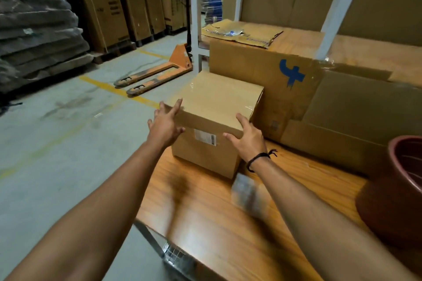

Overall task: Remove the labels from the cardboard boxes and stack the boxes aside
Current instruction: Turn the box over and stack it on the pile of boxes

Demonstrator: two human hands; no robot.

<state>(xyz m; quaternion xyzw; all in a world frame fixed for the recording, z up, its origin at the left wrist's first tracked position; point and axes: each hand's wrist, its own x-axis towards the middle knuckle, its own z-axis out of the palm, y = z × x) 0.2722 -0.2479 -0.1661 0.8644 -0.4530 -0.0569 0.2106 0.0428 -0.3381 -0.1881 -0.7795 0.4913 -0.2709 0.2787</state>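
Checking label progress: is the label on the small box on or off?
On: the white label sits flat on the small box's near side, between both hands.

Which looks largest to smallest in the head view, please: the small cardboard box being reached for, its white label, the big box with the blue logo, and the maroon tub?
1. Big box with the blue logo
2. Small cardboard box and maroon tub: unsure, since the tub is nearer and cut off by the frame
3. White label

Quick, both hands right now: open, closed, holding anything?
Left hand: open, fingers spread at the left top edge of the small cardboard box, not gripping.
Right hand: open, at the box's near right corner, holding nothing.
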